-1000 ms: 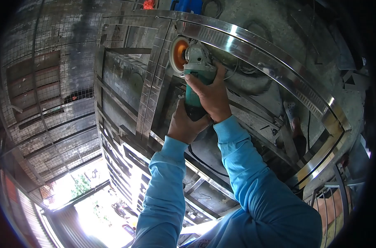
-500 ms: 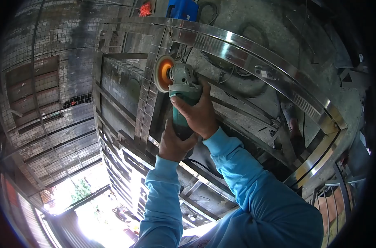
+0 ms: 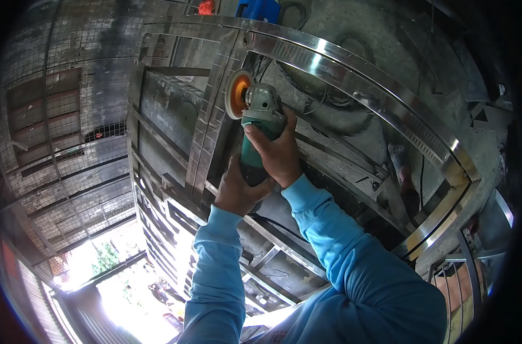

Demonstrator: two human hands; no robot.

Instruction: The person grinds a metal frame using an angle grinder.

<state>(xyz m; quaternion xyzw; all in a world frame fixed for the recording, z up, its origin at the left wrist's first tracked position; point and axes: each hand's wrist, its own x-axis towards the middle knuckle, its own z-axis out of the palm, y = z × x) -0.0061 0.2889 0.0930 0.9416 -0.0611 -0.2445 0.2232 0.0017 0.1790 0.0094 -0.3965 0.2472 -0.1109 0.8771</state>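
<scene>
A green angle grinder (image 3: 255,140) with a grey metal head is held in both my hands. My right hand (image 3: 281,155) wraps round its body just behind the head, thumb across the top. Lower down, my left hand (image 3: 238,189) is closed round the dark rear end of the handle. The round disc (image 3: 236,94), orange on its inner face with a pale rim, stands on edge at the grinder's left. It overlaps the flat metal bar (image 3: 215,100) of a large metal frame. The curved shiny band (image 3: 341,69) of that frame arcs beyond the grinder.
A blue container (image 3: 261,10) and an orange-red item (image 3: 206,7) lie at the top. A foot in a perforated shoe (image 3: 397,156) shows inside the frame at right. Cables lie on the concrete floor. A wire-mesh panel (image 3: 60,114) stands at left; bright daylight enters lower left.
The grinder's disc and head have shifted slightly right and up in view, while my left hand moved slightly left. The surroundings shifted a little too. Both hands keep their hold.
</scene>
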